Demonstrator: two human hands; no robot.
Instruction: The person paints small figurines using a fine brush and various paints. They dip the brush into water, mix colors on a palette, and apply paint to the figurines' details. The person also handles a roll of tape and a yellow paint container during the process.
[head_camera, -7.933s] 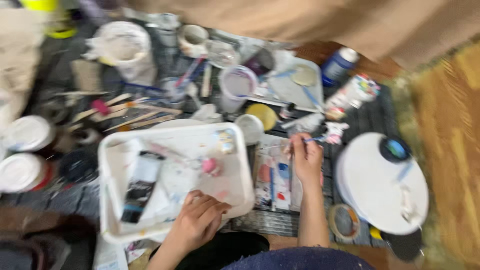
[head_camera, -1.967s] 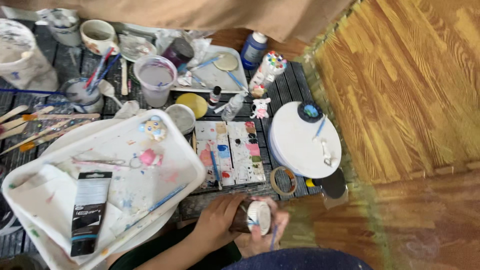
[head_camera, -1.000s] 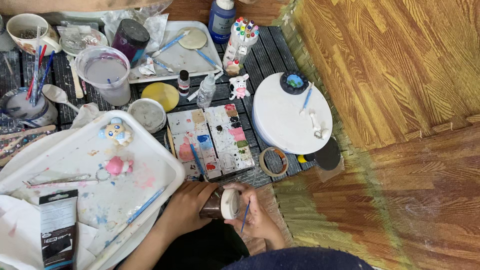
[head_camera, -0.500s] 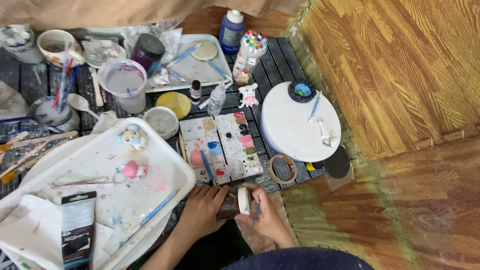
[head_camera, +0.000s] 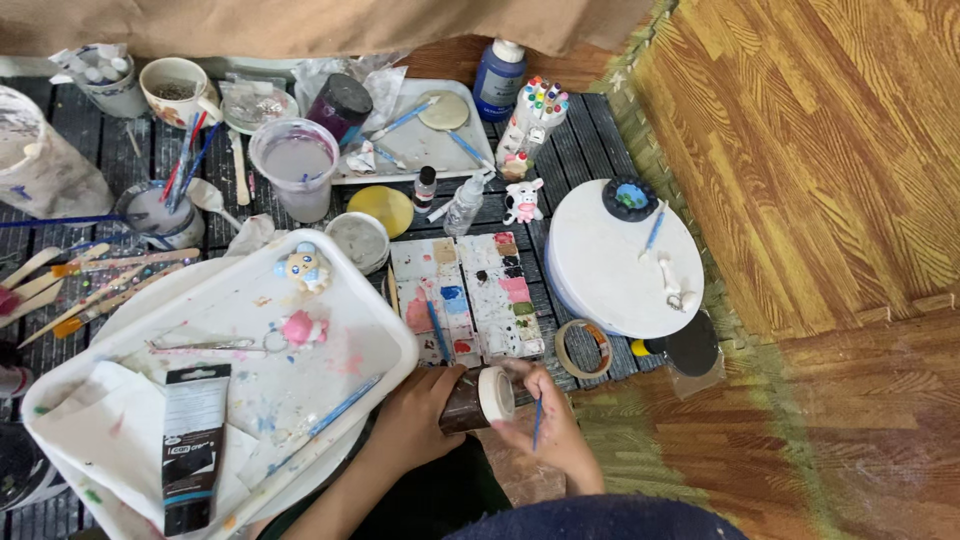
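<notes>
My left hand (head_camera: 415, 415) grips a small dark brown jar (head_camera: 463, 402) lying sideways near the bottom middle of the view. My right hand (head_camera: 545, 430) touches the jar's white lid (head_camera: 495, 393) and also holds a thin blue paintbrush (head_camera: 537, 424) between its fingers. Just above the hands lies a rectangular paint palette (head_camera: 465, 295) smeared with several colours, with another blue brush (head_camera: 437, 328) resting on it. A large white tray (head_camera: 370, 330) sits to the left of my left hand.
On the tray lie two small painted figures (head_camera: 300, 268), a black paint tube (head_camera: 190, 430) and a blue brush. A round white board (head_camera: 620, 260), a tape roll (head_camera: 583, 347), cups of water with brushes (head_camera: 165, 205), a blue bottle (head_camera: 497, 78) and wooden flooring (head_camera: 830, 160) surround them.
My hands have stayed on the jar, which they hold low in front of me. The view has shifted slightly, and a second ago the jar's lid faced more upward.
</notes>
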